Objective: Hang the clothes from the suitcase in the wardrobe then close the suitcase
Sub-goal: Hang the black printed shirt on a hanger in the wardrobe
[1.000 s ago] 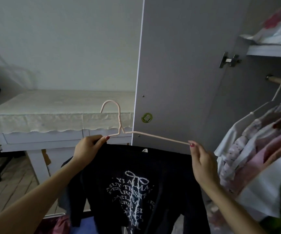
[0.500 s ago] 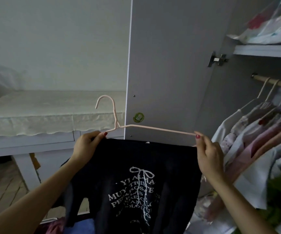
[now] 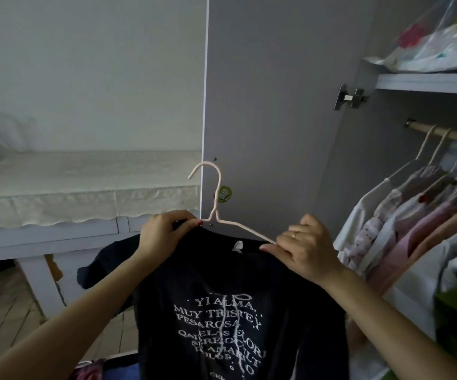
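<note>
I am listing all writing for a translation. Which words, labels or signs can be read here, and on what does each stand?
"YI ALMA," "MUY TRISTE Y" "PESAROSA": white print on the black T-shirt.
Lower lines of that print: creased and blurred, not surely readable.
Round green sticker on the wardrobe door: too small to read.
White neck tag: no text visible.

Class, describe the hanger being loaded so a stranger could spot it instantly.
Start at the open grey wardrobe door. In front of it, two hands hold a black printed T-shirt. The pink hanger rises from its neckline, the only one off the rail.
</note>
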